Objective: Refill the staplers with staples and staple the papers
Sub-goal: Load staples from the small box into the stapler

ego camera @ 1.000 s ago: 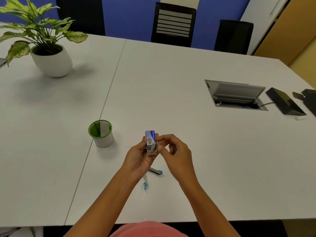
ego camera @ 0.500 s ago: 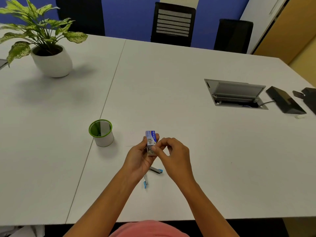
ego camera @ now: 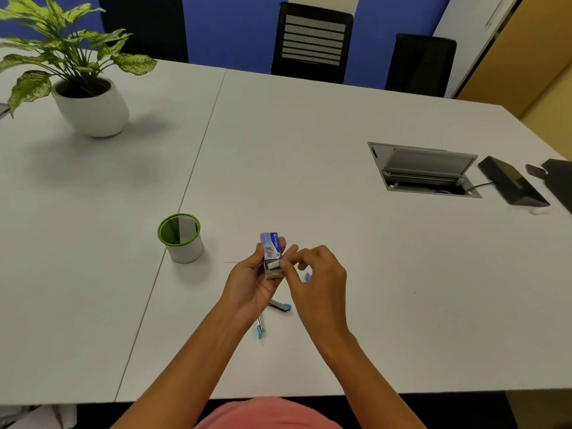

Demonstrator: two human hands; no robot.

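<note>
My left hand [ego camera: 250, 281] grips a small blue-and-white staple box [ego camera: 271, 246] upright above the white table [ego camera: 309, 181]. The box's inner tray is slid partly out at the bottom, and a pale strip of staples [ego camera: 273, 265] shows in it. My right hand [ego camera: 312, 274] pinches at that tray with thumb and forefinger. Under my hands lie two slim metal stapler parts with blue tips, one [ego camera: 281, 306] to the right and one [ego camera: 260, 327] nearer me. A further blue bit [ego camera: 307, 277] peeks out behind my right hand. No papers are in view.
A white cup with a green rim [ego camera: 181, 239] stands left of my hands. A potted plant [ego camera: 89, 100] sits at the far left. An open cable hatch [ego camera: 424, 170] and black devices [ego camera: 510, 187] lie at the right. Chairs [ego camera: 312, 41] line the far edge.
The inner tray of the box has slid further out at the bottom, so the staples now show. My right hand's fingers have shifted on the tray end.
</note>
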